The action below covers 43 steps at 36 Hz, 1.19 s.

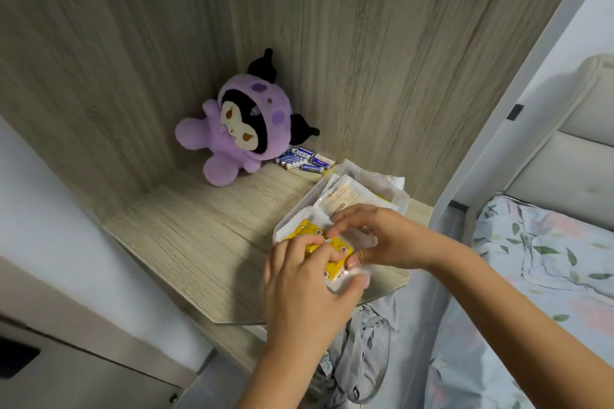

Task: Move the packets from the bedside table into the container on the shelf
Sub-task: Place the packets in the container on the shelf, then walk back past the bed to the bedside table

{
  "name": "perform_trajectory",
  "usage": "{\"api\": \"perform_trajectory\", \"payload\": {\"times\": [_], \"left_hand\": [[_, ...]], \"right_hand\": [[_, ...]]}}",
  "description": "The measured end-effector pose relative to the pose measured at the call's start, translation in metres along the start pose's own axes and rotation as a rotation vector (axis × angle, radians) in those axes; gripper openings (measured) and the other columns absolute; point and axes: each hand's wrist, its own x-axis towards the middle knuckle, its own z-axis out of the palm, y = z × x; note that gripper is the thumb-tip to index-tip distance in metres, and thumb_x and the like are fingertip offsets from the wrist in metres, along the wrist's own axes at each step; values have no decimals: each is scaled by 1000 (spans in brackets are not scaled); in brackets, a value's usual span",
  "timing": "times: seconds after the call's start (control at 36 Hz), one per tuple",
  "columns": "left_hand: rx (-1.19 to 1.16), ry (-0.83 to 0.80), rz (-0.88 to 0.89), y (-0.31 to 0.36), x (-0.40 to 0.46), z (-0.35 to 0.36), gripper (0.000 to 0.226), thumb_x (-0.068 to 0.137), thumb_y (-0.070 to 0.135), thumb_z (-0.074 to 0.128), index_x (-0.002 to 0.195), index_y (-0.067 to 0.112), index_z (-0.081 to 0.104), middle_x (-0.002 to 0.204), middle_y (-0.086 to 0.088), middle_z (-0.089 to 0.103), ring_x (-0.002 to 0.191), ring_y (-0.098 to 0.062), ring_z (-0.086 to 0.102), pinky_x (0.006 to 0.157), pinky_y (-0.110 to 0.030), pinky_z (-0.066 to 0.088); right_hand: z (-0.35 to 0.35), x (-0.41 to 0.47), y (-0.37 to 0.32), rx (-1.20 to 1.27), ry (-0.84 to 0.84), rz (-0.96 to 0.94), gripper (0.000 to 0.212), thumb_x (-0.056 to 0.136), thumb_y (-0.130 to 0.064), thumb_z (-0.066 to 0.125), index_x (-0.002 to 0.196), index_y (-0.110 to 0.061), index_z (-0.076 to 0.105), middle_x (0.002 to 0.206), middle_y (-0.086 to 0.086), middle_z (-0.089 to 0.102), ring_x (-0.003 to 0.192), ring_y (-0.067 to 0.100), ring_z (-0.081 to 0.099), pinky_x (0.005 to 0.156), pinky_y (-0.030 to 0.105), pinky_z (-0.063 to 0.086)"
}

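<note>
Now yellow packet (324,247) under both grips.

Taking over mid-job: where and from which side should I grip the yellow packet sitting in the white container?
Pinch the yellow packet across its long edges from above. It lies flat in the white container, whose walls block a side approach. Both the left hand and right hand already press on it from overhead.

Wood-grain alcove walls (365,43), bed with floral sheet (545,262), padded headboard (578,149), white wall (30,196)
</note>
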Motion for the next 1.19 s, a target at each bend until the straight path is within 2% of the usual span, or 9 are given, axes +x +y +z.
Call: {"api": "perform_trajectory", "payload": {"times": [0.17,0.31,0.44,0.53,0.67,0.83,0.92,1.03,1.19], "left_hand": [[-23,-24,11,-5,8,0,26,70,54,53,73,33,67,103,20,57,103,-10,49,71,-30,51],[15,-67,111,-14,5,-5,28,76,60,53,79,38,70,106,23,56,104,-6,47,66,-21,45],[3,-204,200,-19,3,-17,40,77,63,44,102,43,68,117,24,52,112,-5,42,85,-27,47],[14,-328,229,-23,9,-27,53,78,67,32,114,44,63,122,26,48,118,-3,36,97,-27,40],[20,-263,377,-32,22,-37,38,82,52,43,98,32,72,102,17,61,105,-10,51,91,-32,48],[-77,-219,789,-18,13,-38,23,79,31,50,83,26,72,88,9,65,90,-14,55,79,-28,40],[-243,-443,909,0,-9,-26,22,82,31,50,84,26,72,84,12,64,83,-7,55,74,-20,42],[-303,-860,943,25,-52,6,38,83,45,39,91,29,72,86,15,69,84,-4,60,72,-19,49],[-111,-952,1442,76,-133,49,43,93,45,32,94,26,70,85,6,66,83,-18,62,63,-32,49]], "right_hand": [[7,5,2,-13,16,-36,46,70,-16,82,111,-29,65,108,-21,54,110,7,50,99,22,39],[9,4,6,-66,-4,-69,44,73,-19,79,113,-27,62,113,-9,61,107,12,54,93,37,45],[8,2,2,-66,0,-71,45,74,-23,80,115,-22,63,116,-5,62,108,10,55,97,32,43],[7,-8,-4,-82,54,-26,52,71,-25,82,120,-22,63,129,-4,56,123,5,45,106,17,32],[15,-52,-13,-4,465,77,50,74,-32,78,120,-32,57,132,-21,42,128,-4,38,99,12,38],[61,-130,-23,-69,861,521,28,86,-19,67,113,-24,62,132,-3,44,118,7,47,86,12,43],[92,-183,-34,-84,859,790,23,89,-17,64,111,-20,65,119,-3,56,103,9,55,80,9,41],[147,-268,-67,-133,798,1205,20,92,-23,57,110,-24,65,108,-9,68,99,14,62,82,27,47],[248,-396,-169,-154,730,1761,26,97,-32,47,118,-25,60,117,-8,64,106,16,60,86,32,47]]}}
